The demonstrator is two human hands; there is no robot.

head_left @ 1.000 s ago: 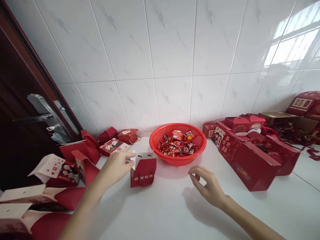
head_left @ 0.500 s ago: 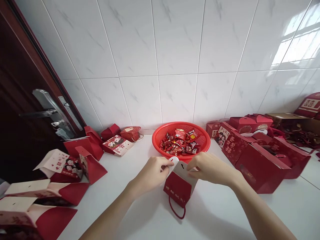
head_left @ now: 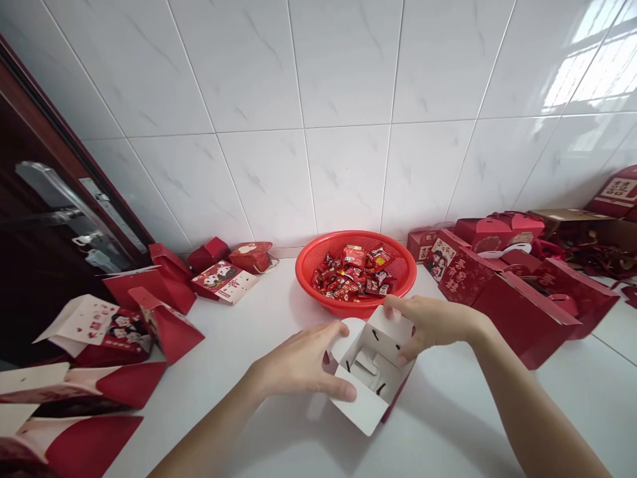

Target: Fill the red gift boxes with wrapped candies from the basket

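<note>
Head view: the left hand (head_left: pixel 311 364) and right hand (head_left: pixel 428 326) clamp opposite sides of an open red cardboard box with white inner flaps (head_left: pixel 372 365), just in front of the round red plastic basket (head_left: pixel 355 309) of wrapped sweets (head_left: pixel 352 272).

Bare forearms (head_left: pixel 213 415) and hands (head_left: pixel 303 362), seemingly slender.

Far right of you: red cardboard box (head_left: pixel 604 202), large 囍 on its pale square panel. Right, closer to you: patterned red cardboard box with cartoon couple (head_left: pixel 468 282), pale characters, 家 and 囍 legible. You can't make out the small print on the shiny red candy wrappers (head_left: pixel 353 256); too tiny.
</note>
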